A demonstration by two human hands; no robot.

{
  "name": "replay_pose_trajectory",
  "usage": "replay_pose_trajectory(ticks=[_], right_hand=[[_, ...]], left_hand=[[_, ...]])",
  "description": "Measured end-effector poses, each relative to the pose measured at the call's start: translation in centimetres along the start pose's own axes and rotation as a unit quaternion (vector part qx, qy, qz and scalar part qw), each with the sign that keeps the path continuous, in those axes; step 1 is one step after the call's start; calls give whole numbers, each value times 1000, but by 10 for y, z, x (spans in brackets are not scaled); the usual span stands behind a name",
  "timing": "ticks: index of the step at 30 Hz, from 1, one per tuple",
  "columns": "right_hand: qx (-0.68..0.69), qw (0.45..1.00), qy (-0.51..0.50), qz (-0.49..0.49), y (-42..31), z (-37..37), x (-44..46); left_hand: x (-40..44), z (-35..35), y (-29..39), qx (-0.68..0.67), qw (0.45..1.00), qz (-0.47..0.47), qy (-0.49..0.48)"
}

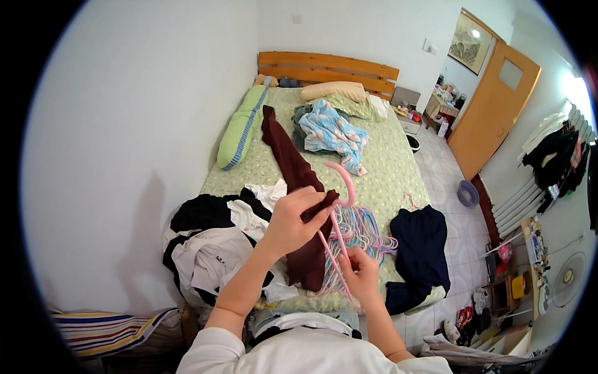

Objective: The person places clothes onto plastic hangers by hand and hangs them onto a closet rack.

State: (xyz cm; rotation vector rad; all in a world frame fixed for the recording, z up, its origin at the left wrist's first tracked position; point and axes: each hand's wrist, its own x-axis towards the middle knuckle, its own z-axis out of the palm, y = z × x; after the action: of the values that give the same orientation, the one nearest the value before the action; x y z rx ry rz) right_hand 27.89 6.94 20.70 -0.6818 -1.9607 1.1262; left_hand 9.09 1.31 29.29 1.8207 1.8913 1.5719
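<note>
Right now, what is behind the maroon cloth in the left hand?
Around the maroon cloth, the patterned sheet shows beside its upper part, and hangers at its lower right edge. What lies directly behind it is covered, so I cannot tell.

"Where does the head camera look from?"
"Above the wearer's white top [299, 356], at the foot of the bed [398, 153]."
"Facing which way?"
"Forward and down along the bed, towards its headboard [330, 67]."
"How near?"
"Close to the left hand [295, 219] and right hand [362, 274], well apart from the headboard; the wide, rounded view reaches the wall [149, 93] left of the bed and the door [497, 106] beyond its right."
</note>
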Motion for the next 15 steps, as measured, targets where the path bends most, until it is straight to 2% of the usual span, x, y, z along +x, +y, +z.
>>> replay_pose_trajectory(ticks=[2, 6, 9, 11, 12, 15], right_hand=[[13, 1000, 5, -26, 7, -4, -1], [20, 995, 8, -93, 13, -5, -4], [-1, 991, -16, -137, 11, -2, 0], [-11, 988, -51, -147, 15, 2, 6], [-41, 990, -90, -103, 18, 0, 8], [-200, 938, 59, -276, 13, 8, 25]], left_hand=[[3, -10, 6, 141, 982, 119, 42], [14, -17, 12, 222, 930, 285, 65], [10, -7, -8, 211, 932, 293, 30], [5, 1, -20, 227, 932, 277, 53], [0, 3, -25, 244, 934, 256, 53], [-12, 18, -45, 253, 943, 198, 90]])
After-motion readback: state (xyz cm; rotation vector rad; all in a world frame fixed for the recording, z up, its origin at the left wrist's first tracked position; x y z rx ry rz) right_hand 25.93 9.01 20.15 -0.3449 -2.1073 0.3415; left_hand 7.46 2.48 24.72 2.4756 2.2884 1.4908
